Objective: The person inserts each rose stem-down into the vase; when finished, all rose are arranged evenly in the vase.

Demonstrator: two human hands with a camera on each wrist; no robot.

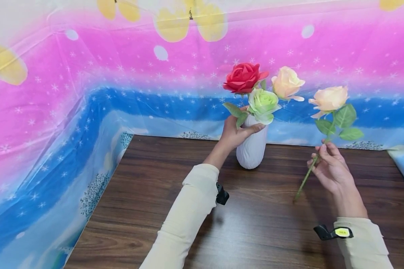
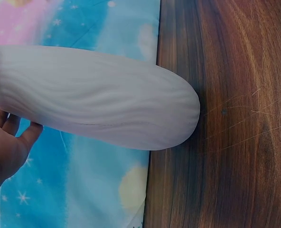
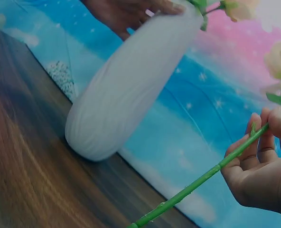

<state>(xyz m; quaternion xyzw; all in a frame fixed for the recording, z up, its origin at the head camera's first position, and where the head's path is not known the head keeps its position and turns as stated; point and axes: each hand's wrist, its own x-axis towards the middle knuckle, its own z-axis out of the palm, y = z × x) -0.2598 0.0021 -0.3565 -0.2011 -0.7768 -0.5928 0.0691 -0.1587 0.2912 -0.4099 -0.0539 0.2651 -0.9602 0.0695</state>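
Observation:
A white rippled vase (image 1: 251,149) stands on the brown table, my left hand (image 1: 233,132) gripping it near its mouth. Out of its top rise a red rose (image 1: 244,77), a pale green rose (image 1: 263,102) and a cream rose (image 1: 287,83). To the right, my right hand (image 1: 334,168) pinches the stem of another cream rose (image 1: 330,99), its leaves just above the fingers. The bare stem (image 3: 197,183) slants down to the left, apart from the vase. In the left wrist view the vase (image 2: 107,102) fills the middle, fingers at its upper end.
The dark wooden table (image 1: 148,194) has its back edge right behind the vase. A pink and blue patterned cloth (image 1: 138,63) hangs behind and to the left of it. Each sleeve carries a black wrist camera mount (image 1: 222,194).

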